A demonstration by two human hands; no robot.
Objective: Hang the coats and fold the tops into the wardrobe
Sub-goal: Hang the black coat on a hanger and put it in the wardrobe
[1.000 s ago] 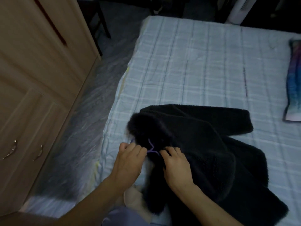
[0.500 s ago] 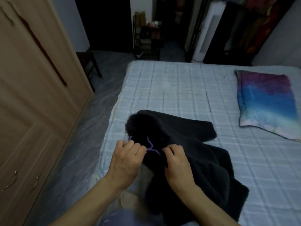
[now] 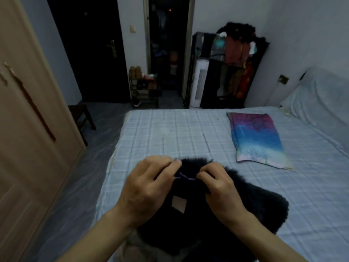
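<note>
Coat [image 3: 251,203] collar pinched in left hand [image 3: 147,188], right hand [image 3: 219,186].

Single view: wide-angle camera worn on head. Faces forward and down, from near edge of bed [image 3: 170,133] across it toward far wall [image 3: 217,16] and doorway [image 3: 168,44]. Left hand [image 3: 145,188], right hand [image 3: 219,188] and black coat [image 3: 255,205] close beneath lens. Wardrobe [image 3: 28,148] along left margin, lines bowed. Room beyond small, dim.

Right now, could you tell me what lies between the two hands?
In the head view, a thin purple strand runs between the left hand and right hand, across the black fleece coat.
</note>
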